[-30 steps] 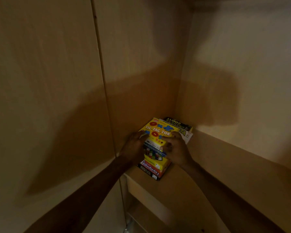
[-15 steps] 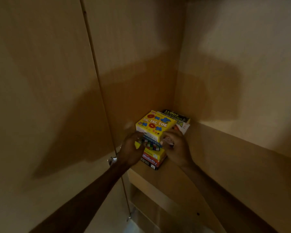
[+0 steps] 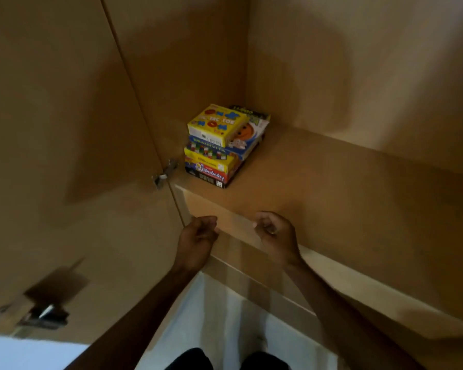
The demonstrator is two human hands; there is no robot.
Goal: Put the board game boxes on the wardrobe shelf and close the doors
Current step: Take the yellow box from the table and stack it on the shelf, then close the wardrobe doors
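- The stack of bright cardboard board game boxes [image 3: 222, 145] is sitting in the back left corner of the light wooden wardrobe shelf [image 3: 332, 188], at 12 o'clock from the hands.
- The left hand [image 3: 198, 236] and right hand [image 3: 274, 233] are hanging loosely curled near the shelf's front edge, holding nothing.
- Closing is likely coming next. That means reaching to 9 o'clock for the tall wooden door [image 3: 64, 129], swinging it slowly, and keeping fingers off the shiny metal hinge [image 3: 163, 173].
- A moment ago both hands were touching the stack. Now they are pulled back, well apart from it.
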